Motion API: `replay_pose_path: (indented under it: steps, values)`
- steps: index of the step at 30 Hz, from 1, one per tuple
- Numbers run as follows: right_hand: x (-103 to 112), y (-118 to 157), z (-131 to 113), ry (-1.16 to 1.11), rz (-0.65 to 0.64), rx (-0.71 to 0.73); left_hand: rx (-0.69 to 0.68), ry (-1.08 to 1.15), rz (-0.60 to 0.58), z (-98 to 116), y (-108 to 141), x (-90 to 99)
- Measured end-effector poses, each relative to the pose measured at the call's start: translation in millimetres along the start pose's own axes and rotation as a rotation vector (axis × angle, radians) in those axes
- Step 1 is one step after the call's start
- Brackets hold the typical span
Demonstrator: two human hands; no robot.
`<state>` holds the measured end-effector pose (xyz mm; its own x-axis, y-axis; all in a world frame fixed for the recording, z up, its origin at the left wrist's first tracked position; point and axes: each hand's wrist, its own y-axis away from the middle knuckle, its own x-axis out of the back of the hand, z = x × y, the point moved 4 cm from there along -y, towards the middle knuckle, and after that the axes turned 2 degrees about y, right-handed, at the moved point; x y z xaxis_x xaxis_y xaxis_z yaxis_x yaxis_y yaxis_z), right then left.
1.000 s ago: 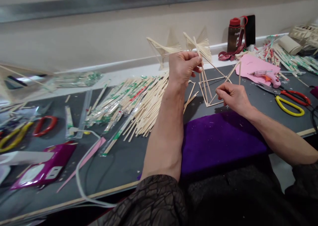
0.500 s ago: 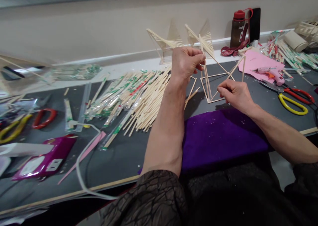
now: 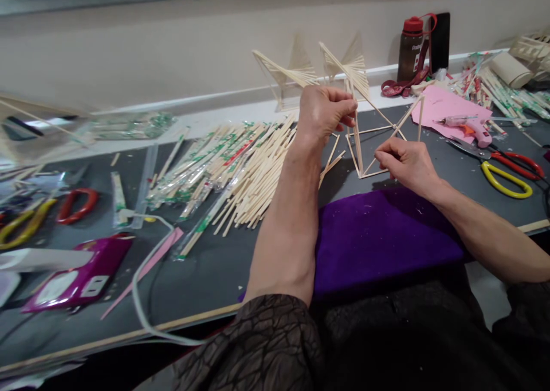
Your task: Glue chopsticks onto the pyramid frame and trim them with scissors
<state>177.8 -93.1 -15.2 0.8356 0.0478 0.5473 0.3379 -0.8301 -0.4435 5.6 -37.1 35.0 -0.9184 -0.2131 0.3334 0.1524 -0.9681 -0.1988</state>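
A frame of thin wooden sticks (image 3: 372,131) stands on the dark grey table, with sticks rising from its base corners. My left hand (image 3: 329,113) pinches the upper end of the near upright sticks, thumb against fingers. Lower and to the right, my right hand (image 3: 404,159) is closed at the frame's front right side; a thin stick meets its fingertips, and the rest of the grip is hidden. Behind my left hand stand two finished-looking stick structures (image 3: 287,73) with fanned sticks, against the wall.
Loose sticks (image 3: 262,179) and wrapped chopsticks (image 3: 206,161) lie left of my left arm. A purple cloth (image 3: 382,236) covers the front edge. On the right are a pink glue gun (image 3: 468,124), yellow-and-red scissors (image 3: 507,179) and a bottle (image 3: 411,53). A white cable (image 3: 136,288) crosses the left side.
My left hand has shifted very slightly down and right, and the tops of the upright sticks have moved a little with it. My right hand is nearly still.
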Motion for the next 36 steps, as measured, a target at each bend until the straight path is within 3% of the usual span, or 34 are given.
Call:
replay_pose_path:
  steps: [36]
  values:
    - [-2.8,1.4,2.7,-0.007,-0.009,-0.003,0.017,0.081,-0.028,-6.6,-1.7,-2.5]
